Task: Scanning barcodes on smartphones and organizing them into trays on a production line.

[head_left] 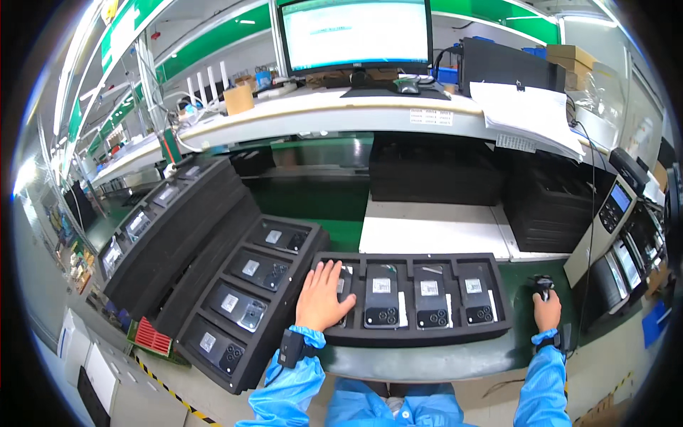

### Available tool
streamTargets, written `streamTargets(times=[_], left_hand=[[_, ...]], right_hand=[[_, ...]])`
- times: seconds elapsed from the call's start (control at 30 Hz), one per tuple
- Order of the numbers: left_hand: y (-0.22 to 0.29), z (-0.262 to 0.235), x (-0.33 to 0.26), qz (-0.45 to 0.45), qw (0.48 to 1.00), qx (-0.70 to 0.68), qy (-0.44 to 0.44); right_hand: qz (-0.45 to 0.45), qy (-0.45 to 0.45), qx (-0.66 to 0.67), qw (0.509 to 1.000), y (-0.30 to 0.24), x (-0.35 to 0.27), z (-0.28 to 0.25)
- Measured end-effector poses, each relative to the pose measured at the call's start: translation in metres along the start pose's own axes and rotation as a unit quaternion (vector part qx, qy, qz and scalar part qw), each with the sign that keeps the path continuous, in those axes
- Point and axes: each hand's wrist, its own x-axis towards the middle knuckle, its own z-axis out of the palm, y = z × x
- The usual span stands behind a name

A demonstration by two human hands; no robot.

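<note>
Right hand (546, 312) is wrapped around black handheld scanner (543, 283), right of tray. Left hand (324, 300) lies flat, fingers spread, partly covering leftmost phone (344, 285) in four-slot black foam tray (420, 334). Monitor (356, 35) stands on shelf (320, 110) behind.

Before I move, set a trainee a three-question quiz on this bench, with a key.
1. How many phones lie in the front tray?
2. True or false: the right hand is empty.
3. Fill in: the ____ hand partly covers the leftmost phone in that tray.

Key:
1. Four, one partly covered.
2. False: it holds a black device.
3. Left: the left hand lies over it, fingers spread.
</note>
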Motion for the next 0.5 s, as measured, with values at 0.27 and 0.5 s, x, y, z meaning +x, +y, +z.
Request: streamTargets(times=[0.27,0.5], left_hand=[[0.015,-0.014,0.014,0.032,0.996,-0.087,0.017],[0.011,0.008,0.011,-0.053,0.997,-0.056,-0.031]], right_hand=[[0.082,-0.065,-0.119,0.987,-0.034,-0.001,-0.017],[0.085,-0.068,-0.085,0.99,-0.003,0.013,-0.007]])
